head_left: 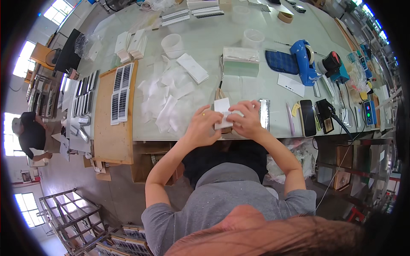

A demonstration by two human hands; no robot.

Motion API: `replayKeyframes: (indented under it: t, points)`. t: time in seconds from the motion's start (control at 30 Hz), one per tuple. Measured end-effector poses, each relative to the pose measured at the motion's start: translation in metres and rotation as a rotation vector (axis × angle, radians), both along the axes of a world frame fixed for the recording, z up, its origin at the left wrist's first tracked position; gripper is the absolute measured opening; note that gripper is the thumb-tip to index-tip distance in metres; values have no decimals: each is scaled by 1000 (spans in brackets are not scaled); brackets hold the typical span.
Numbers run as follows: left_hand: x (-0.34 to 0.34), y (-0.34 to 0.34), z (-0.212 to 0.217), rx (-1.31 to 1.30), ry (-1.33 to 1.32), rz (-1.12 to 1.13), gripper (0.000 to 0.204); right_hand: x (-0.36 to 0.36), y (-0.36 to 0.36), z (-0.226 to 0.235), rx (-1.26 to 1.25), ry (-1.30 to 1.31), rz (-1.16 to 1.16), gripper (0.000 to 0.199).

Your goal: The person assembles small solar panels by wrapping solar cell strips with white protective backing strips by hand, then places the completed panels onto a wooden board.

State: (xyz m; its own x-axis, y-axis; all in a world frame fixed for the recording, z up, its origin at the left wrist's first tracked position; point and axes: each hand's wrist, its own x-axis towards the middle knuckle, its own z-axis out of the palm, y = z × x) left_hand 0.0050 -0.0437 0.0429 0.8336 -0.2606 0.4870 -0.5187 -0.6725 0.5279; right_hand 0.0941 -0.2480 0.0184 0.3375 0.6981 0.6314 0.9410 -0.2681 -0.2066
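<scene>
A small white rectangular piece (221,104) lies at the near edge of the table, between my hands. My left hand (204,127) is closed with its fingertips on the left side of this piece. From the right, my right hand (247,120) grips the same piece with bent fingers. Something brown shows beneath the piece, but my fingers hide most of it. Just right of my right hand is a shiny metal strip (265,114). Loose thin white sheets (164,106) spread to the left of my hands, beside a stack of white cards (193,68).
A wooden board (102,123) holding dark-gridded panels stands left. Farther back are a white cup (172,46) and a pale green block (241,68). On the right lie a blue tape dispenser (304,64), a phone (307,117) and a cabled tool (326,112). A person (34,134) stands far left.
</scene>
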Motion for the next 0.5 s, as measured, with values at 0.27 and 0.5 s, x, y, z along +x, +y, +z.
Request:
replayKeyframes:
  t: [0.27, 0.5]
  points:
    - [0, -10, 13, -1364, 799, -243, 28, 7, 9, 53, 281, 1169, 71, 13]
    - [-10, -15, 5, -1514, 984, -139, 34, 9, 9, 36, 298, 1474, 71, 11]
